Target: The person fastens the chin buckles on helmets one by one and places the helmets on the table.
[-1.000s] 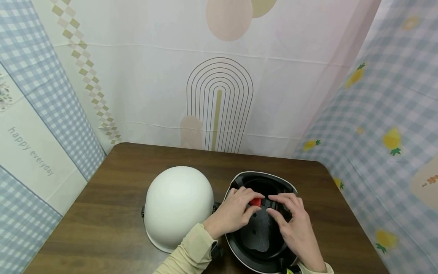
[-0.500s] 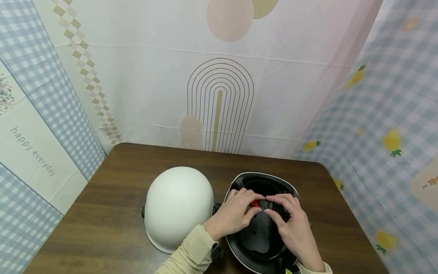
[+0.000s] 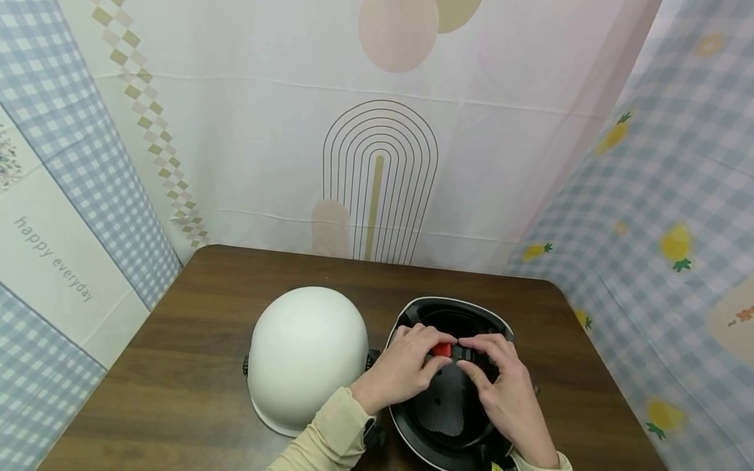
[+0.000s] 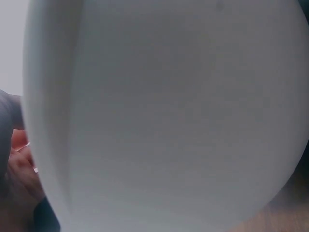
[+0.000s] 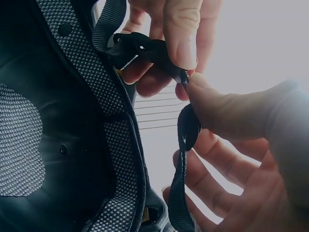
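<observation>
An upturned helmet with a black lining lies on the right of the table in the head view. Over its hollow, my two hands hold the chin-strap buckle, black with a red part. My left hand pinches the red end between thumb and fingers. From the other side, my right hand pinches the black end. The right wrist view shows the black webbing strap hanging from the buckle. Fingertips cover where the halves meet, so whether they are joined is unclear.
Close by on the left, a second white helmet stands dome up, near my left forearm. Its shell fills most of the left wrist view. The brown wooden table ends at a patterned cloth backdrop.
Both hands stay over the helmet with small shifts. Half a second ago the fingertips came closer and the red part was mostly covered; now more of it shows again.
</observation>
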`<state>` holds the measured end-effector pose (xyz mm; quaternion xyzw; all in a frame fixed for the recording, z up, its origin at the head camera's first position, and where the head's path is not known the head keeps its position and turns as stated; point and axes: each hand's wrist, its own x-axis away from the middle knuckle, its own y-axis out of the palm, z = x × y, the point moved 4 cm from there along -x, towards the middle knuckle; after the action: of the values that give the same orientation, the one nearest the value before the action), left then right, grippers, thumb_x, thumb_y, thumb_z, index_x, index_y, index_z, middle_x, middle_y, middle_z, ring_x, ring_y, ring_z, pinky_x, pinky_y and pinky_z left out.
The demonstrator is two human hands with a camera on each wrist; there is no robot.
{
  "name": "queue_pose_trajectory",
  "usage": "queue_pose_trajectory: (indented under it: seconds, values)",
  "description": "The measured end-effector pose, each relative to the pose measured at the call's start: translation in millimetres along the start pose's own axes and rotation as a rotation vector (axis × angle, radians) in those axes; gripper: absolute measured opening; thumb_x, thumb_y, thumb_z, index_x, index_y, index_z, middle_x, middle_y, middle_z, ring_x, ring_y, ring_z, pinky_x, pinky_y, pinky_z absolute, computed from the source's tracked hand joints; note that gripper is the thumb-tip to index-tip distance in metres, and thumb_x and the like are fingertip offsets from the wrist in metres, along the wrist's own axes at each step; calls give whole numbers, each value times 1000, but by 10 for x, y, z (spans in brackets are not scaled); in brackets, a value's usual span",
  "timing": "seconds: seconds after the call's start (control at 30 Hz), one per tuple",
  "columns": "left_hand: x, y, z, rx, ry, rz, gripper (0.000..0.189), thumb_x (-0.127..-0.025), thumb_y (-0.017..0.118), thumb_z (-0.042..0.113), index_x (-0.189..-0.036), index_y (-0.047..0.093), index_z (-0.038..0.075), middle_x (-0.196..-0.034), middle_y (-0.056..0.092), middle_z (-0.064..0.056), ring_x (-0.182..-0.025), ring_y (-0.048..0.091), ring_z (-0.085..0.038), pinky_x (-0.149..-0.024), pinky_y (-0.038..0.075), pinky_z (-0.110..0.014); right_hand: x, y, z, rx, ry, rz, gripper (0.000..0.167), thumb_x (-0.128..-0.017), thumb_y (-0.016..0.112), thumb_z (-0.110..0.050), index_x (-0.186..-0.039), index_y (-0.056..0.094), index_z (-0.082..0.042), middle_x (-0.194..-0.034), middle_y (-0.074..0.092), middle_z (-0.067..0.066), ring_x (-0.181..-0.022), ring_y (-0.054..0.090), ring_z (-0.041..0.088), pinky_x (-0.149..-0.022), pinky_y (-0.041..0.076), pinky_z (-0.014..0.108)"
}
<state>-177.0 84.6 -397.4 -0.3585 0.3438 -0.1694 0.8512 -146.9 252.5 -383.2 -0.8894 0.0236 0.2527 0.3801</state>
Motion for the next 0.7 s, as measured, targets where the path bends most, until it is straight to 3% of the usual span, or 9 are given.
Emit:
queue_pose_trajectory:
  seconds: [0.27, 0.4, 0.53, 0.7]
  values:
    - [5, 5, 3, -24, 11, -10, 28, -98, 60, 28, -124, 61, 17, -109, 62, 9, -92, 49, -4, -84, 35, -28, -22, 13, -13, -20, -13, 11, 39, -77, 81, -4, -112, 69, -19, -112, 60, -11, -107, 52, 10, -89, 38, 15]
    - [5, 9, -10, -13, -17, -13, 31, -98, 60, 29, -126, 61, 14, -110, 62, 7, -93, 49, -5, -84, 35, -26, -27, 4, -17, -32, -21, 33, 39, -76, 82, -4, -110, 71, -18, -111, 61, -10, -106, 54, 10, -88, 38, 12]
    - [-2, 1, -22, -18, -31, 2, 32, -98, 60, 31, -123, 62, 12, -108, 62, 5, -93, 50, -7, -82, 36, -25, -33, -13, -25, -52, -22, 53, 38, -74, 83, -4, -108, 72, -16, -110, 63, -10, -104, 56, 10, -86, 40, 11]
    - [-4, -11, -17, -31, -5, 25, 29, -98, 60, 32, -120, 64, 14, -104, 62, 7, -91, 50, -6, -83, 36, -27, -45, -21, -26, -69, -22, 60, 37, -75, 83, -5, -108, 73, -18, -108, 64, -11, -103, 56, 9, -85, 41, 12]
